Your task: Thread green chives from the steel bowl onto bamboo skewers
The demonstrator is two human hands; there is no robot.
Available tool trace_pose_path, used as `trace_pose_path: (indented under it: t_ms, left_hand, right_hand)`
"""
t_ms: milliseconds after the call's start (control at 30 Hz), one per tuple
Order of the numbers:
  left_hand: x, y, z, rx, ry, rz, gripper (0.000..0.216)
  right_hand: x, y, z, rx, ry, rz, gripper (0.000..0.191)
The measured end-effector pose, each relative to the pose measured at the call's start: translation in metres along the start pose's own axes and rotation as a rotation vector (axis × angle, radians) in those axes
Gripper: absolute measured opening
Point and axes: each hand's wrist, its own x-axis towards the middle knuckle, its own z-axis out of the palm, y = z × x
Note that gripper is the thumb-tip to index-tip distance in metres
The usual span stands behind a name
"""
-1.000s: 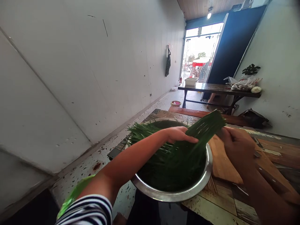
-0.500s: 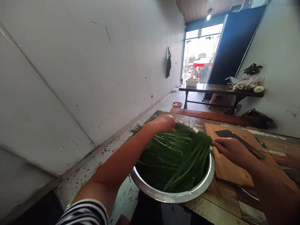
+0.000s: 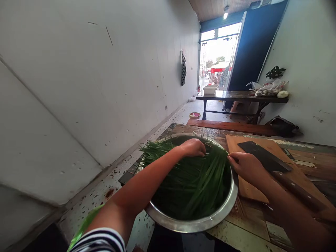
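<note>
A steel bowl (image 3: 223,210) full of long green chives (image 3: 194,182) stands at the near left corner of a wooden table. My left hand (image 3: 193,147) rests on top of the chives at the far side of the bowl, fingers curled down into them. At the bowl's right rim my right hand (image 3: 245,167) has its fingers closed on the ends of the chives. Just right of that hand, a cleaver (image 3: 265,159) lies on a wooden cutting board (image 3: 252,190).
The table edge drops to a speckled floor on the left, beside a long white wall. A wooden bench (image 3: 231,126) runs behind the table. Farther back, a dark table (image 3: 241,95) carries a white tub and plastic bags, by an open doorway.
The bunch of chives my right hand held above the bowl has been lowered into it. My left hand moved from the raised bunch to the chives at the bowl's far side.
</note>
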Motion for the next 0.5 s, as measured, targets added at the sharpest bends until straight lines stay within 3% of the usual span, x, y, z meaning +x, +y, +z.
trace_pose_path:
  t_ms: [267, 367, 500]
  left_hand:
    - [-0.001, -0.004, 0.004, -0.032, 0.246, -0.089, 0.023]
    - [0.000, -0.007, 0.005, -0.205, 0.336, -0.155, 0.020]
    - [0.005, -0.014, 0.009, -0.548, 0.314, -0.230, 0.018]
  right_hand:
    - [-0.003, -0.003, 0.014, 0.012, 0.059, 0.024, 0.032]
    - [-0.003, -0.003, 0.018, 0.002, 0.084, 0.017, 0.032]
    - [-0.004, -0.003, 0.022, -0.002, 0.124, 0.001, 0.032]
